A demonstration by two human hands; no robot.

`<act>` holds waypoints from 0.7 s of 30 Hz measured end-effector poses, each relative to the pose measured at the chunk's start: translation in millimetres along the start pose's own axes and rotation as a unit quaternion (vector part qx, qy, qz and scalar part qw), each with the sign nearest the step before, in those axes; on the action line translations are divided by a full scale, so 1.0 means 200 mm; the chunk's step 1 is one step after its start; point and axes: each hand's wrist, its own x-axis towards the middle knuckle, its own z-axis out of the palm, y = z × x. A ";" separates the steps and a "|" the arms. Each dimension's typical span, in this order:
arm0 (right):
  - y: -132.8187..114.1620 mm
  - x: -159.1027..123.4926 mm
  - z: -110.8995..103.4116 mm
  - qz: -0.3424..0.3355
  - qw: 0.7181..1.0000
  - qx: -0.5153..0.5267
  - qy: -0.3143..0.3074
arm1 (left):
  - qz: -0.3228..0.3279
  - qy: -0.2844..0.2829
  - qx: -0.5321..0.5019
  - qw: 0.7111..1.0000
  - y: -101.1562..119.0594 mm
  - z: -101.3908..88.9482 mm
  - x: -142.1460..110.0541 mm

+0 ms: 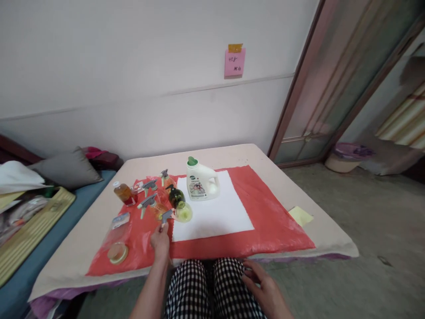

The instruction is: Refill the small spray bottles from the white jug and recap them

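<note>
Left hand: closed, its fingertips pinching the grey spray head at the near side of the bottle group; whether a bottle hangs below it is hard to tell
Grip: looks light, so a fuller hold would stop it twisting
Right hand: loosely open by the knee, free to steady a base
Neighbours: green bottle and yellow-green bottle stand close; a slow, upright path should avoid knocking them
Jug: upright on the white sheet, beyond the left hand
Jar: on the red cloth, well left of the sheet
</note>
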 end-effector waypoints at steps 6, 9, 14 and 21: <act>0.03 -0.01 -0.01 0.007 1.000 -0.006 -0.006 | 0.028 -0.055 0.099 0.993 -0.03 0.00 0.10; 0.06 -0.01 -0.01 0.017 1.000 -0.004 -0.007 | 0.081 -0.035 0.120 0.989 -0.02 -0.03 0.07; 0.06 0.02 0.01 0.014 1.000 -0.004 -0.013 | 0.200 -0.051 0.100 0.973 0.09 0.08 -0.01; 0.03 0.03 0.02 0.007 1.000 -0.010 -0.011 | 0.220 -0.087 0.091 0.967 0.22 0.31 0.05</act>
